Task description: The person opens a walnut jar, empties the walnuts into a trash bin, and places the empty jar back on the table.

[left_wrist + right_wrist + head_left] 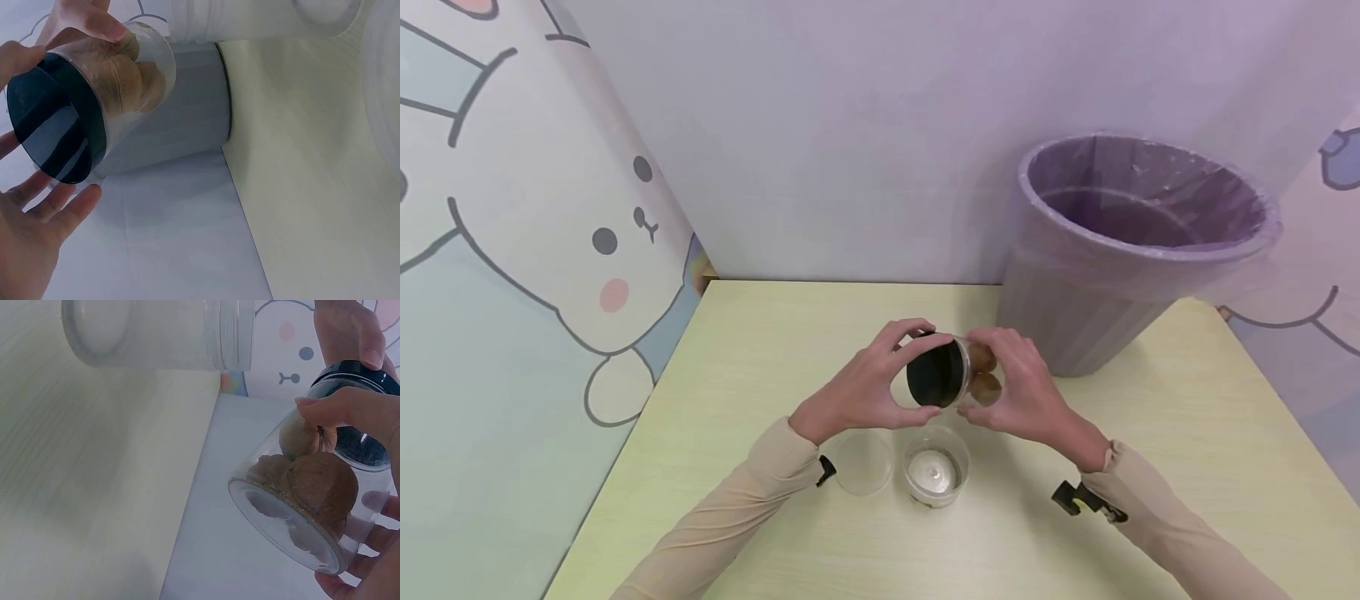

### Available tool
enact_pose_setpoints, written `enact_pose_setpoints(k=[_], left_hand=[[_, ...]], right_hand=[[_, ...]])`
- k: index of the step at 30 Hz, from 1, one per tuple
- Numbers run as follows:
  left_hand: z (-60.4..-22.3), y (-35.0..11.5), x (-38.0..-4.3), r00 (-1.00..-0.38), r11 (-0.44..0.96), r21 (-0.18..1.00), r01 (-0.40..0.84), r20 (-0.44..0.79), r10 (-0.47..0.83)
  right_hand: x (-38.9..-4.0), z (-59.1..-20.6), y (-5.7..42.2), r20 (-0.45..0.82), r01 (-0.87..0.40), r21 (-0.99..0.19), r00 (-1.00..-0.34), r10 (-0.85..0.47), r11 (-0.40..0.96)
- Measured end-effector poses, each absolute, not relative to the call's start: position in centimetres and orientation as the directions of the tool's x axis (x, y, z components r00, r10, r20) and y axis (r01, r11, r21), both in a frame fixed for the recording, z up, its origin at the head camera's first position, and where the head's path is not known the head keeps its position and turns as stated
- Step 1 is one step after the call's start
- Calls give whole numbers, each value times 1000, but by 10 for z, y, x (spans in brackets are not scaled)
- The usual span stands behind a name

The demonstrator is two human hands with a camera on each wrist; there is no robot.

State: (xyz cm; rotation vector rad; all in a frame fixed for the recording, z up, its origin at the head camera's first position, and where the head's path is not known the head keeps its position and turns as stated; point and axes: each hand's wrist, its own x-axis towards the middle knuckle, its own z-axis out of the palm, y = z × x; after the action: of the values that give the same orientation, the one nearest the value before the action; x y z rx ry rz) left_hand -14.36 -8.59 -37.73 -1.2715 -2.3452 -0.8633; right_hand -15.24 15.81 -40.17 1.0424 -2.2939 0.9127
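Note:
Both hands hold a clear jar [370, 490] tilted on its side above the table, its black lid [935, 372] turned to the left. My left hand [868, 387] has its thumb and fingers spread round the lid. Around the jar's body curls my right hand [1026, 392]. Several brown, walnut-like balls [322, 484] lie inside, near the jar's base. Below the hands, a second clear jar [934, 475] stands upright without a lid. A clear round lid [863, 464] lies flat beside it on the left.
A large grey bin [1067, 312] lined with a thin purple-tinted bag stands at the back right of the pale wooden table [760, 333]. A plain wall rises behind, and a cartoon-printed panel [535, 208] borders the left side.

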Motion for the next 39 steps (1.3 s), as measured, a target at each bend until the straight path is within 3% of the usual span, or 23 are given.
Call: enact_pose_setpoints(k=[39], left_hand=[[-383,-98,-137,-669,469,477,743,554,496]], right_hand=[[-151,-397,163,634,-768,-383,-623,-458,514]])
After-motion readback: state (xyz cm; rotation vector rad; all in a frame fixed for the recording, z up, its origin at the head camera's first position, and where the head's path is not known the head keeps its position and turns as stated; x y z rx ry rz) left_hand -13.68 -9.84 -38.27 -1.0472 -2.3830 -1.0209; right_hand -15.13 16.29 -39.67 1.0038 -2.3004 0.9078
